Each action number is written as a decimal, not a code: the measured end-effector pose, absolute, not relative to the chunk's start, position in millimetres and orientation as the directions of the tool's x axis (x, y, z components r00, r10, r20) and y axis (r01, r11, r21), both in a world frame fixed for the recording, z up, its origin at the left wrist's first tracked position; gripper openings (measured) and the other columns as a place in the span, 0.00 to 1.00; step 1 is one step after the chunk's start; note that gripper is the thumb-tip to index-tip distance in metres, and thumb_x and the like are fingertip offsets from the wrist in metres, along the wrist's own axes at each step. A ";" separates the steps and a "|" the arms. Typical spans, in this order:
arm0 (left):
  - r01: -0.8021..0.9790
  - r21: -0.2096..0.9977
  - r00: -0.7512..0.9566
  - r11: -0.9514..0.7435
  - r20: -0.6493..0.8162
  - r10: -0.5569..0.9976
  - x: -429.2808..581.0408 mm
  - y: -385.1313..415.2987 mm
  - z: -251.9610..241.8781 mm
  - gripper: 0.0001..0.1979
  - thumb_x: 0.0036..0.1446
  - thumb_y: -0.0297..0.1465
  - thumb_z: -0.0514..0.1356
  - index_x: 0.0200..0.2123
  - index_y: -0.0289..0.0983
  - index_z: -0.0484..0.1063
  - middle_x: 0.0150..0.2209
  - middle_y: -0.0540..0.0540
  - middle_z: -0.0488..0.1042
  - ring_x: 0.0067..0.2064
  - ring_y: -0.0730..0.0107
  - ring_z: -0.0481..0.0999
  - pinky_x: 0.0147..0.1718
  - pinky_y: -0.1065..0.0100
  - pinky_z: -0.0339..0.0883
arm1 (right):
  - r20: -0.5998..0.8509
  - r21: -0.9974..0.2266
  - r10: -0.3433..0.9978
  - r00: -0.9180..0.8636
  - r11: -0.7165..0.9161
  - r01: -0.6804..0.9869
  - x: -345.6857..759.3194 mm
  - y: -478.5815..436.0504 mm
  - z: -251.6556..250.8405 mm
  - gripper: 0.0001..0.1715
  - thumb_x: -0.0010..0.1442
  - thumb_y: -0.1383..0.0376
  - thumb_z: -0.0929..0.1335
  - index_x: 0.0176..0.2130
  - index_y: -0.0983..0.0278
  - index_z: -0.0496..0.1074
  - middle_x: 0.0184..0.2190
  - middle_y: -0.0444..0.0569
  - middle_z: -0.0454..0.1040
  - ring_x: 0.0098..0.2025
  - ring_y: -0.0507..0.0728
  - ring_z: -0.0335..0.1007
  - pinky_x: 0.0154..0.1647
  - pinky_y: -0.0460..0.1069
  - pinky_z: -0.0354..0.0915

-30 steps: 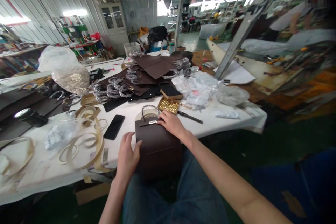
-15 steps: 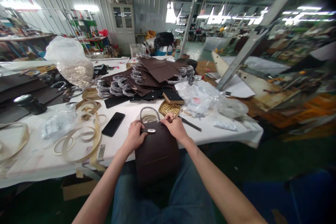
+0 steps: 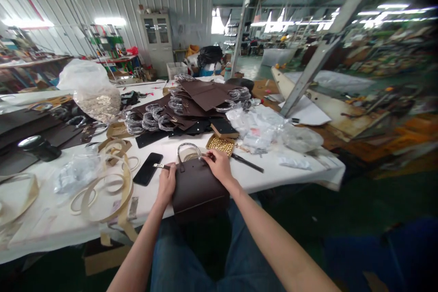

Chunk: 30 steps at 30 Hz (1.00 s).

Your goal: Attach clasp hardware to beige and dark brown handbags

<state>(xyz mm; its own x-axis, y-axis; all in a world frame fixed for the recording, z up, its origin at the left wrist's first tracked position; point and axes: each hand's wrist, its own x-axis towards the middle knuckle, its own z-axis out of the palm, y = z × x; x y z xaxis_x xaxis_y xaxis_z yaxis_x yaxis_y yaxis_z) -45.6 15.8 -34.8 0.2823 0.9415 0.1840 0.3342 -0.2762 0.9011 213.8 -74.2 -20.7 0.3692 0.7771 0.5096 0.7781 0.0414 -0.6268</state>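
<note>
A dark brown handbag (image 3: 200, 187) leans against the table's front edge above my lap, its wrapped loop handle (image 3: 188, 146) standing up. At the bag's left top corner my left hand (image 3: 167, 185) is closed on the bag's side and a short brown strap. A silver metal clasp (image 3: 159, 165) on that strap points left, over the phone. My right hand (image 3: 219, 165) is at the right top edge, thumb and fingers pinched together by the handle's base. What sits between those fingertips is too small to make out.
Behind the bag stands a box of gold-coloured studs (image 3: 221, 145), beside a black pen-like tool (image 3: 248, 163). A black phone (image 3: 148, 169) and cream tape coils (image 3: 116, 187) lie left. Brown panels with wrapped handles (image 3: 205, 93) are piled behind; plastic bags (image 3: 256, 123) lie right.
The bag has tipped back, its lower part raised against the table edge. My left hand has shifted slightly left, and the clasp has swung from the bag's front to the left.
</note>
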 end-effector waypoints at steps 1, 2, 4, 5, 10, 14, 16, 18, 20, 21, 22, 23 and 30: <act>0.350 0.896 0.281 -0.274 0.179 0.943 -45.1 15.0 -39.6 0.22 0.76 0.47 0.53 0.51 0.36 0.78 0.54 0.33 0.82 0.58 0.44 0.80 0.63 0.49 0.71 | 0.504 -0.636 0.770 0.391 0.025 0.771 215.7 -75.9 -21.5 0.15 0.76 0.52 0.75 0.45 0.60 0.80 0.43 0.52 0.84 0.46 0.63 0.78 0.56 0.55 0.67; 0.375 0.881 0.287 -0.288 0.185 0.940 -44.4 14.6 -43.8 0.21 0.75 0.47 0.54 0.51 0.37 0.78 0.53 0.33 0.82 0.57 0.44 0.80 0.62 0.48 0.71 | 0.498 -0.648 0.764 0.410 0.013 0.762 217.4 -77.1 -21.8 0.15 0.76 0.52 0.75 0.45 0.61 0.80 0.42 0.52 0.84 0.46 0.63 0.78 0.56 0.55 0.67; 0.428 0.837 0.303 -0.342 0.224 0.926 -43.2 15.4 -51.6 0.19 0.72 0.47 0.57 0.48 0.39 0.78 0.52 0.35 0.82 0.56 0.44 0.80 0.63 0.48 0.71 | 0.487 -0.662 0.759 0.432 -0.001 0.749 220.2 -77.8 -21.8 0.14 0.77 0.53 0.75 0.45 0.61 0.81 0.42 0.51 0.84 0.46 0.62 0.79 0.56 0.54 0.67; 0.443 0.813 0.314 -0.379 0.255 0.915 -42.8 16.5 -55.4 0.18 0.70 0.47 0.58 0.46 0.40 0.77 0.52 0.36 0.83 0.57 0.44 0.79 0.64 0.48 0.70 | 0.483 -0.661 0.760 0.434 -0.009 0.751 221.6 -77.3 -22.0 0.13 0.76 0.54 0.76 0.45 0.61 0.81 0.43 0.51 0.84 0.47 0.62 0.80 0.56 0.53 0.68; 0.433 0.844 0.296 -0.315 0.197 0.935 -45.7 21.3 -68.6 0.25 0.72 0.53 0.56 0.53 0.41 0.79 0.59 0.38 0.82 0.63 0.43 0.78 0.68 0.46 0.68 | 0.448 -0.649 0.802 0.395 -0.012 0.761 230.6 -78.0 -21.4 0.25 0.65 0.52 0.84 0.53 0.59 0.80 0.43 0.47 0.83 0.46 0.61 0.79 0.50 0.52 0.70; 0.447 0.875 0.253 -0.185 0.075 0.964 -48.7 20.3 -68.5 0.29 0.75 0.55 0.49 0.48 0.43 0.82 0.61 0.41 0.83 0.67 0.39 0.76 0.71 0.42 0.64 | 0.458 -0.616 0.861 0.223 0.127 0.777 242.2 -94.3 -13.0 0.24 0.63 0.52 0.85 0.53 0.58 0.82 0.49 0.49 0.83 0.52 0.63 0.80 0.56 0.54 0.72; 0.464 0.870 0.234 -0.165 0.059 0.970 -48.0 19.3 -67.7 0.29 0.74 0.57 0.50 0.46 0.42 0.82 0.59 0.40 0.84 0.67 0.37 0.77 0.71 0.41 0.64 | 0.463 -0.617 0.874 0.148 0.199 0.761 255.5 -107.6 -7.9 0.20 0.67 0.56 0.83 0.55 0.57 0.82 0.53 0.49 0.83 0.56 0.62 0.80 0.61 0.54 0.72; 0.484 0.862 0.205 -0.151 0.056 0.977 -46.5 18.3 -67.2 0.30 0.72 0.59 0.52 0.45 0.42 0.83 0.58 0.39 0.85 0.66 0.35 0.77 0.70 0.40 0.65 | 0.483 -0.628 0.861 0.158 0.215 0.748 278.8 -125.2 -3.9 0.19 0.69 0.60 0.81 0.57 0.56 0.82 0.56 0.49 0.83 0.58 0.61 0.80 0.64 0.54 0.72; 0.477 0.864 0.194 -0.159 0.073 0.978 -45.0 17.3 -67.1 0.29 0.73 0.58 0.53 0.46 0.42 0.83 0.59 0.39 0.85 0.66 0.36 0.78 0.70 0.40 0.66 | 0.504 -0.625 0.817 0.281 0.120 0.771 313.3 -148.0 -2.0 0.15 0.71 0.63 0.79 0.56 0.57 0.83 0.54 0.50 0.84 0.57 0.62 0.81 0.64 0.55 0.72; 0.467 0.869 0.187 -0.165 0.085 0.979 -44.5 17.1 -67.3 0.29 0.73 0.57 0.53 0.46 0.42 0.83 0.59 0.40 0.84 0.66 0.38 0.78 0.70 0.41 0.65 | 0.502 -0.622 0.782 0.369 0.030 0.783 334.0 -161.3 -2.2 0.12 0.71 0.64 0.77 0.54 0.57 0.83 0.52 0.51 0.85 0.55 0.62 0.81 0.62 0.56 0.73; 0.456 0.873 0.183 -0.172 0.097 0.978 -44.2 16.9 -67.5 0.28 0.74 0.57 0.53 0.45 0.42 0.83 0.59 0.40 0.84 0.67 0.39 0.78 0.71 0.42 0.65 | 0.490 -0.620 0.742 0.457 -0.072 0.782 355.9 -175.3 -2.9 0.10 0.72 0.64 0.76 0.52 0.58 0.84 0.50 0.51 0.85 0.52 0.62 0.82 0.59 0.56 0.74; 0.447 0.877 0.184 -0.177 0.103 0.977 -44.0 17.0 -67.9 0.28 0.74 0.56 0.53 0.45 0.42 0.83 0.60 0.41 0.84 0.67 0.40 0.77 0.72 0.42 0.64 | 0.471 -0.614 0.707 0.528 -0.167 0.772 377.8 -189.5 -4.2 0.08 0.72 0.64 0.74 0.50 0.59 0.84 0.48 0.52 0.86 0.49 0.62 0.82 0.57 0.56 0.75; 0.472 0.870 0.172 -0.142 0.067 0.983 -44.0 18.8 -68.4 0.27 0.74 0.56 0.54 0.44 0.43 0.82 0.60 0.43 0.84 0.67 0.39 0.77 0.72 0.38 0.63 | 0.345 -0.521 0.721 0.601 -0.385 0.762 449.2 -235.6 -15.4 0.11 0.71 0.65 0.72 0.46 0.57 0.87 0.46 0.51 0.87 0.48 0.62 0.82 0.56 0.54 0.74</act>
